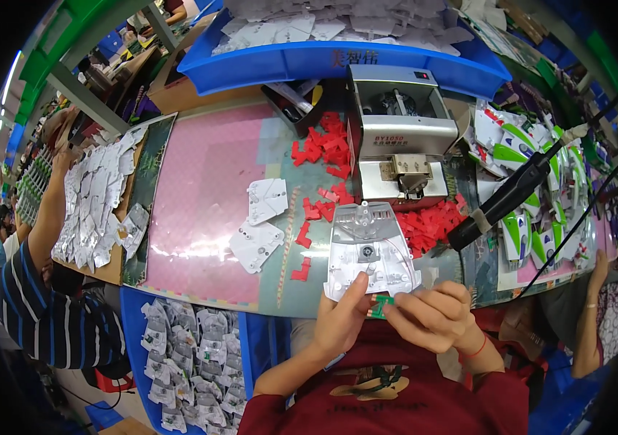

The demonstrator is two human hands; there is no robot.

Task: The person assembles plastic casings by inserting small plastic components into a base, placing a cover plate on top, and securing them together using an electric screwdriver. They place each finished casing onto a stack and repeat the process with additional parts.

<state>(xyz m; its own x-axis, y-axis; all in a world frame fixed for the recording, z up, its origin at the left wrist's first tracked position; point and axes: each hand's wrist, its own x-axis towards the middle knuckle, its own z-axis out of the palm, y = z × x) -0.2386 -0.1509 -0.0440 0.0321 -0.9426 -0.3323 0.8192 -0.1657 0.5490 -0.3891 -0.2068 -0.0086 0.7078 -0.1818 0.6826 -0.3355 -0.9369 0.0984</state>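
My left hand grips the near edge of a white plastic housing, its thumb on top. The housing's inner side faces up, showing posts, a dark round part near the middle and a clear section at the far end. In the fingers of my right hand is a small green circuit board, just over the housing's near edge. My left thumb is close beside the board; whether it touches cannot be made out. Red angular plastic pieces lie heaped right of the housing, and more red pieces lie beyond it.
A silver screw feeder stands beyond the housing. A black electric screwdriver hangs at the right by finished white-green shells. Two white panels lie left. Blue bins hold white parts. Co-workers sit on both sides.
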